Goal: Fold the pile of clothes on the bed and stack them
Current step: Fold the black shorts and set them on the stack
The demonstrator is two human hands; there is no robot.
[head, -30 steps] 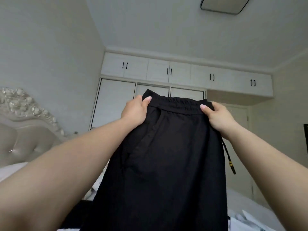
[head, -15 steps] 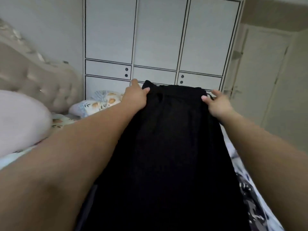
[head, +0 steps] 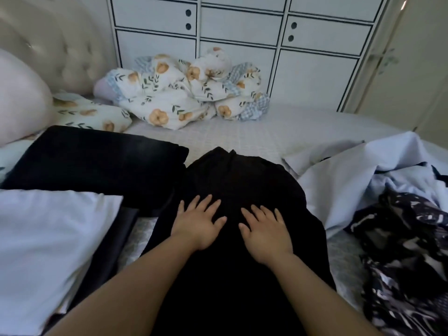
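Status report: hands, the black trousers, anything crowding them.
Left hand, right hand open, flat on black trousers. Trousers spread on bed. Folded dark garment touching left; pale blue shirt close right.

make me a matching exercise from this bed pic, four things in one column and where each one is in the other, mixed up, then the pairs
Things:
1. black trousers
2. floral quilt
3. folded light blue garment
4. black-and-white patterned garment

Places:
A. bunched at the far side of the bed, by the wardrobe
B. crumpled at the right edge
C. flat in the middle, under the left hand and right hand
D. near left, on top of dark folded clothes

Pairs: 1-C, 2-A, 3-D, 4-B
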